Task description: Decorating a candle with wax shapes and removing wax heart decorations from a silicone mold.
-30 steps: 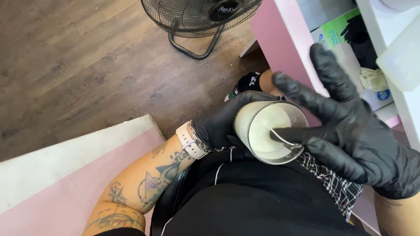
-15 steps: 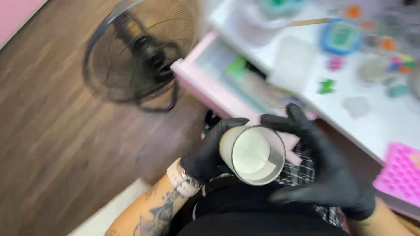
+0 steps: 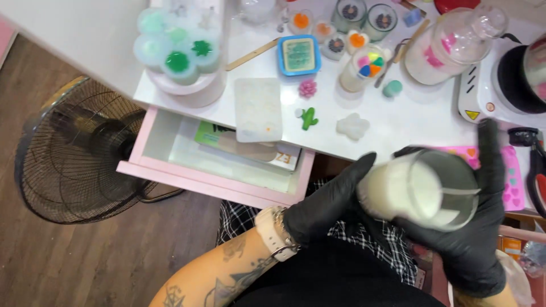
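Two black-gloved hands grip a glass jar point(image 3: 424, 190) of pale wax just off the front edge of the white bench point(image 3: 421, 116). The left hand point(image 3: 327, 204) wraps the jar's near side from below, fingers closed on the glass; the right hand point(image 3: 472, 227) cups its far side, one finger raised along the rim. The jar tilts with its mouth toward the camera, held above the person's lap and clear of the bench.

Open room lies along the bench's front strip, between a small green cactus figure point(image 3: 309, 118) and a white cloud-shaped piece point(image 3: 352, 126). A pink mould point(image 3: 512, 182) sits at the front edge just behind the right hand. Left of the hands, a pink drawer point(image 3: 210, 182) stands pulled out under the bench, and a black floor fan point(image 3: 74, 153) stands beyond it on the wooden floor point(image 3: 85, 261).

Half a second earlier the jar sat lower and further left, in front of the drawer; it now rides nearer the bench edge, and the view has swung up over the bench top.
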